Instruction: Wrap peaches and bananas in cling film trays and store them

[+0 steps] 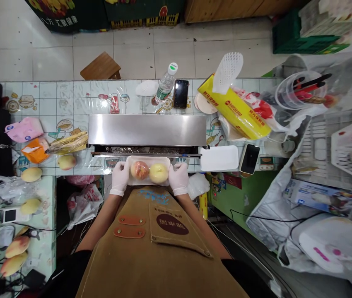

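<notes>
In the head view, the gloved left hand (120, 179) and gloved right hand (178, 179) are clamped on opposite ends of a white tray (148, 159), which holds a reddish peach (139, 170) and a yellow peach (159, 173) side by side. It is at the near edge of the table (47, 93), just in front of the apron (163, 265). A long metal unit (147, 130) stands directly beyond, between the tray and the bottle (165, 87) and black phone (181, 94). Rightward lie a second tray (219, 158), another phone (249, 158) and a yellow box (238, 111); leftward, an orange packet (34, 150) and a loose fruit (67, 162).
</notes>
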A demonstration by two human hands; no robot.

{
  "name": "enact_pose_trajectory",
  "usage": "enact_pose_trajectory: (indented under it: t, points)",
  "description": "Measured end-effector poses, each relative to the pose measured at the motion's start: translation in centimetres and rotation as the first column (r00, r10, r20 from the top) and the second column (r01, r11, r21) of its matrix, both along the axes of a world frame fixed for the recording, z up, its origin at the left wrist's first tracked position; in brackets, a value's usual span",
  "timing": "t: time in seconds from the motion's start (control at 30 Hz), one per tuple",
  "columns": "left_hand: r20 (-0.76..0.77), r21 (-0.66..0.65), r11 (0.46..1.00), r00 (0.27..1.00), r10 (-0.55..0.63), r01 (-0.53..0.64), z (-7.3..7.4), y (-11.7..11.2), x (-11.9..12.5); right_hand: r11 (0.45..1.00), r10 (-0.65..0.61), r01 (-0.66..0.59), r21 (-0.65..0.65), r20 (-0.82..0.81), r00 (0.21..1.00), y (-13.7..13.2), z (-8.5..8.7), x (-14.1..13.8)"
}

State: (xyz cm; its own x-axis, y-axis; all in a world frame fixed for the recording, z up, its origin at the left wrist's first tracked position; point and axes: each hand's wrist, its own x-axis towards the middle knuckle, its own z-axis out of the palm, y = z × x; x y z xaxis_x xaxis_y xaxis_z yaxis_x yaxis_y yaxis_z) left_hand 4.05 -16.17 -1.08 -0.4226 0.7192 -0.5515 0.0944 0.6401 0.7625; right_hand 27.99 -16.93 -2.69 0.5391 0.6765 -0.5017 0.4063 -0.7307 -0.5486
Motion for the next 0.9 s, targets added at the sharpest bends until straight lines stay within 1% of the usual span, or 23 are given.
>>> enact_pose_trajectory:
  t: [0.03,0.07,0.1,0.13,0.17,0.2,0.23,0.3,0.33,0.37,0.5,0.57,0.63,0.67,0.7,0.73,0.77,0.8,0.83,0.87,0.9]
  points:
    - [-0.018,0.007,1.000,1.000,-0.007,0.007,0.0,0.0,-0.1,0.997,-0.035,0.037,0.066,-0.031,0.999,0.0,-0.3,-0.2]
    - [-0.033,0.010,1.000,0.999,-0.015,0.016,0.1,0.1,-0.2,0.990,-0.069,0.080,0.115,-0.094,0.993,-0.1,-0.6,-0.4]
    - [-0.045,0.009,1.000,0.999,-0.024,0.024,0.2,0.2,-0.4,0.984,-0.098,0.121,0.133,-0.171,0.980,-0.1,-1.0,-0.7]
    - [-0.053,0.004,0.999,0.998,-0.032,0.032,0.3,0.2,-0.6,0.982,-0.122,0.155,0.109,-0.267,0.956,-0.1,-1.3,-1.1]
    - [-0.059,-0.005,0.999,0.997,-0.040,0.040,0.4,0.4,-0.8,0.982,-0.146,0.179,0.054,-0.381,0.913,-0.1,-1.5,-1.4]
    - [-0.065,-0.015,0.999,0.997,-0.050,0.049,0.5,0.5,-1.0,0.983,-0.166,0.186,-0.010,-0.503,0.849,-0.1,-1.6,-1.8]
    - [-0.072,-0.024,0.998,0.996,-0.059,0.057,0.6,0.6,-1.2,0.982,-0.178,0.176,-0.066,-0.619,0.765,-0.2,-1.6,-2.0]
    - [-0.082,-0.037,0.997,0.994,-0.069,0.066,0.8,0.8,-1.5,0.983,-0.177,0.133,-0.124,-0.811,0.557,-0.4,-1.3,-2.3]
    - [-0.084,-0.043,0.997,0.994,-0.073,0.070,0.8,0.9,-1.6,0.985,-0.169,0.109,-0.133,-0.871,0.462,-0.4,-1.0,-2.4]
    - [-0.083,-0.050,0.996,0.993,-0.080,0.076,0.8,1.0,-1.6,0.987,-0.156,0.085,-0.133,-0.905,0.396,-0.4,-0.7,-2.3]
    - [-0.083,-0.101,0.987,0.988,-0.131,0.122,0.6,1.3,-2.0,0.990,-0.138,0.022,-0.136,-0.970,0.201,0.0,0.3,-2.1]
    - [-0.056,-0.141,0.978,0.985,-0.162,0.153,0.7,1.7,-2.7,0.992,-0.127,0.018,-0.126,-0.984,0.127,0.2,0.6,-2.1]
    - [-0.035,-0.183,0.954,0.968,-0.249,0.238,1.4,2.4,-3.6,0.993,-0.116,0.021,-0.114,-0.989,0.096,0.3,0.9,-2.2]
    - [-0.069,-0.197,0.935,0.947,-0.315,0.296,2.1,3.0,-3.9,0.994,-0.110,0.026,-0.108,-0.990,0.093,0.4,1.0,-2.3]
    - [-0.144,-0.208,0.912,0.911,-0.386,0.354,2.8,3.7,-4.0,0.994,-0.104,0.032,-0.101,-0.990,0.094,0.3,1.1,-2.3]
    - [-0.249,-0.214,0.888,0.857,-0.452,0.406,3.7,4.4,-3.8,0.995,-0.100,0.039,-0.096,-0.990,0.100,0.3,1.2,-2.4]
    - [-0.363,-0.211,0.864,0.784,-0.504,0.458,4.7,5.3,-3.2,0.995,-0.098,0.045,-0.093,-0.989,0.112,0.3,1.2,-2.4]
    - [-0.466,-0.194,0.836,0.702,-0.539,0.513,5.5,6.2,-2.0,0.995,-0.096,0.048,-0.090,-0.987,0.131,0.3,1.1,-2.4]
    - [-0.536,-0.169,0.795,0.622,-0.570,0.583,6.3,7.2,-0.4,0.996,-0.087,0.049,-0.081,-0.983,0.160,0.2,1.0,-2.4]
    - [-0.564,-0.138,0.724,0.547,-0.619,0.676,6.9,8.1,1.7,0.997,-0.067,0.053,-0.057,-0.976,0.209,0.3,0.8,-2.4]
    - [-0.568,-0.109,0.625,0.468,-0.677,0.773,7.2,9.0,4.2,0.998,-0.035,0.058,-0.020,-0.961,0.275,0.3,0.5,-2.5]
